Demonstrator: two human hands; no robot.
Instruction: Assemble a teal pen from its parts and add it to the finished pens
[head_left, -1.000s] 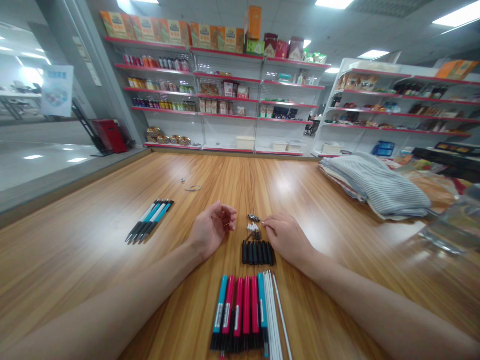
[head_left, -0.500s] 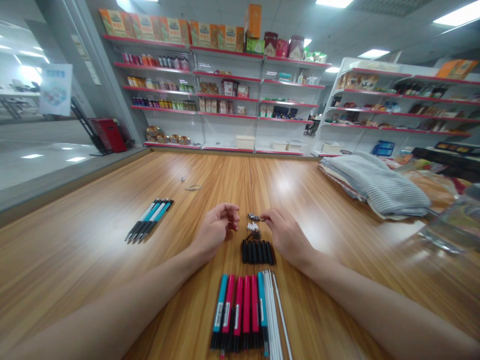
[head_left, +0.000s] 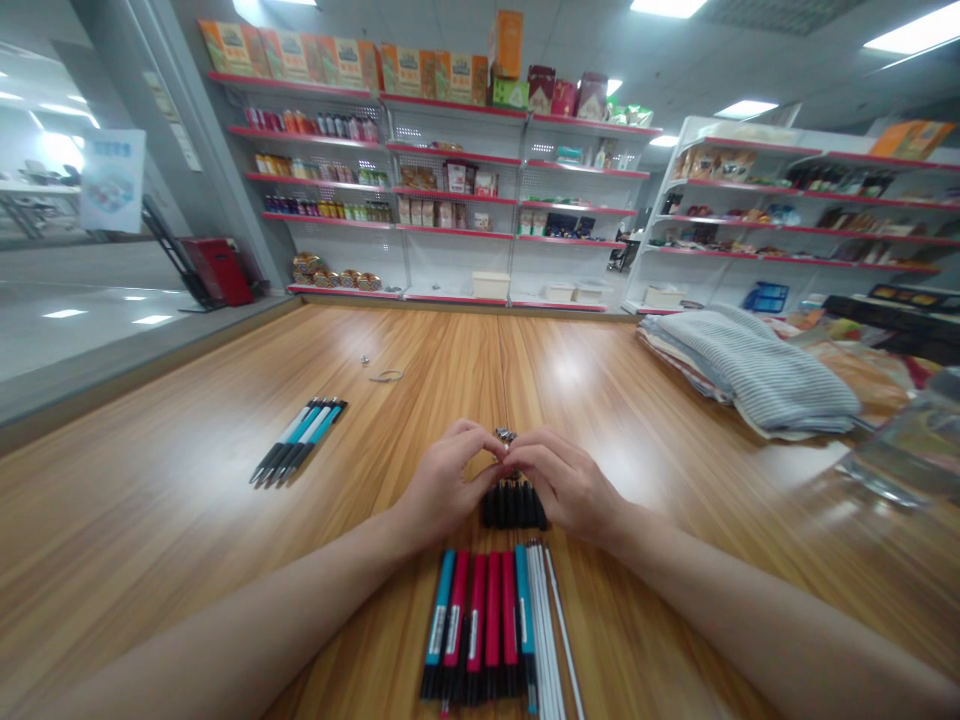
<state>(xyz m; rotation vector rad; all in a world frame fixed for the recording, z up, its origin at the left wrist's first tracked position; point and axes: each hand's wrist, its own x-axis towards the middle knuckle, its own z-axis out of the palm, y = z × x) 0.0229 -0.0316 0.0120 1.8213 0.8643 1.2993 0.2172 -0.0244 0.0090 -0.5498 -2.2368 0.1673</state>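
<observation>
My left hand [head_left: 448, 478] and my right hand [head_left: 568, 482] meet at the fingertips over the middle of the table, both pinched closed. Whatever is between the fingers is too small to make out. Just beyond the fingertips lie small silvery metal parts [head_left: 504, 434]. Beneath the hands, a row of short black pen grips [head_left: 514, 508] is partly covered, and the small white parts near it are mostly hidden. Closer to me, blue and pink pen barrels [head_left: 493, 610] lie side by side, with thin white refills [head_left: 546, 630] along their right.
Several blue and white pens [head_left: 300, 440] lie together at the left. Farther back are a thin loop [head_left: 387, 376] and a tiny metal piece [head_left: 364, 359]. Folded striped cloth [head_left: 757, 365] and a clear container [head_left: 911, 450] occupy the right. Stocked shelves [head_left: 457, 235] stand beyond the table.
My hands were apart, the right one at the small metal parts. They have come together, and their fingertips now meet above the small parts.
</observation>
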